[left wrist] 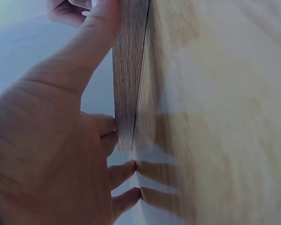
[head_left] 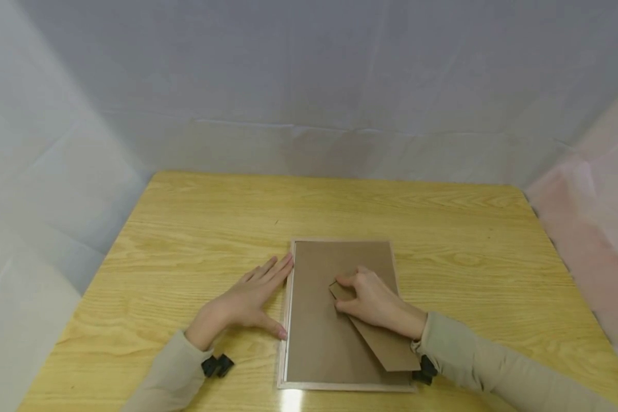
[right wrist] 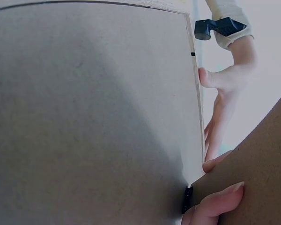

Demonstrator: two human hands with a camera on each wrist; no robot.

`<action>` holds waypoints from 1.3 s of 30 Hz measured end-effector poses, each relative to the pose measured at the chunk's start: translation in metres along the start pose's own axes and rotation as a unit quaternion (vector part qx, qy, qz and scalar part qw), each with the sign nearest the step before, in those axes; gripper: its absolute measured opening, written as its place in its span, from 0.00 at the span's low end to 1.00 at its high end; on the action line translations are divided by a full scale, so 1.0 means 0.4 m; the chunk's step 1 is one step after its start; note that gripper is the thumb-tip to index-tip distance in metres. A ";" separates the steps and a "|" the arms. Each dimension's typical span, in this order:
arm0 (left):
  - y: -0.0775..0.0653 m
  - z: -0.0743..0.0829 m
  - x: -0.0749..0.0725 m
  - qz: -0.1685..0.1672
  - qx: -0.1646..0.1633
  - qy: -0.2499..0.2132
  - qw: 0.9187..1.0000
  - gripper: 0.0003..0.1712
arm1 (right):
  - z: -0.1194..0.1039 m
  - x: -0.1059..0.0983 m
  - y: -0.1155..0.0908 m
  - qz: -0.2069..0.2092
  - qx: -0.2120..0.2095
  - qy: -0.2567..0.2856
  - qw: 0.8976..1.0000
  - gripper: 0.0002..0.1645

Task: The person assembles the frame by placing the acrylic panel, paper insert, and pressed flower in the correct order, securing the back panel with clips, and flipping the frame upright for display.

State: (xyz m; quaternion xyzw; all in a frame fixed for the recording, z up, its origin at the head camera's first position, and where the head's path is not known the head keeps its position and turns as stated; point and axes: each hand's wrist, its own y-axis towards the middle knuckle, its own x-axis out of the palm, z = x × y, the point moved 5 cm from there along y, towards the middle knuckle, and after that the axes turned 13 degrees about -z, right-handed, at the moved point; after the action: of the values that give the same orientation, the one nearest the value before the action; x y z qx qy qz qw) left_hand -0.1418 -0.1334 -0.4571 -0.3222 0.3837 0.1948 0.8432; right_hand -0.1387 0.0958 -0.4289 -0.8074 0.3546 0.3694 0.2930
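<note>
A picture frame (head_left: 350, 387) lies face down on the table, its brown backing board (head_left: 314, 349) uppermost. My left hand (head_left: 242, 300) rests along the frame's left edge, with fingers and thumb extended and spread. The left wrist view shows the frame's wood-grain side (left wrist: 126, 79) against that hand. Above the backing, my right hand (head_left: 373, 300) pinches the hinged end of the flat brown easel stand (head_left: 386, 346) between thumb and fingers. This stand slants away from the backing in the right wrist view, joined near a small black hinge (right wrist: 187, 200).
The wooden table (head_left: 211, 212) extends around the frame on all sides. Pale sheets (head_left: 314, 74) hang behind it and at both sides. Black wrist devices (head_left: 218, 365) sit at both cuffs.
</note>
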 end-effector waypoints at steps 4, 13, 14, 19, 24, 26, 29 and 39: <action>0.001 -0.003 0.003 -0.007 -0.007 0.003 1.000 0.80 | 0.002 -0.005 -0.002 -0.007 0.001 -0.002 1.000 0.29; 0.003 -0.005 0.003 -0.009 -0.009 0.004 1.000 0.81 | 0.000 -0.009 0.002 -0.021 0.004 -0.008 1.000 0.29; 0.003 -0.005 0.003 -0.009 -0.009 0.004 1.000 0.81 | 0.000 -0.008 0.004 -0.022 0.005 -0.006 1.000 0.29; 0.003 -0.005 0.004 -0.009 -0.010 0.003 1.000 0.81 | 0.000 -0.001 0.009 -0.030 0.001 -0.003 1.000 0.29; 0.004 -0.006 0.008 -0.005 -0.008 0.005 1.000 0.81 | -0.005 0.006 0.011 -0.034 -0.001 0.002 0.999 0.30; 0.004 -0.006 0.008 -0.005 -0.007 0.005 1.000 0.81 | -0.005 0.009 0.011 -0.034 0.000 0.003 0.999 0.30; 0.003 -0.005 0.007 -0.008 -0.007 0.005 1.000 0.81 | -0.002 0.014 0.008 -0.031 0.008 0.007 0.999 0.31; 0.003 -0.003 0.004 -0.013 -0.011 0.005 1.000 0.80 | 0.002 0.035 -0.034 -0.021 0.043 -0.045 0.998 0.49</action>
State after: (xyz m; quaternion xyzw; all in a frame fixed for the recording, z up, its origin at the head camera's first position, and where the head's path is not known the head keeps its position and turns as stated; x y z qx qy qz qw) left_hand -0.1421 -0.1331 -0.4594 -0.3370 0.3814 0.1862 0.8404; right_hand -0.1215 0.0991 -0.4378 -0.7836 0.3398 0.3836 0.3513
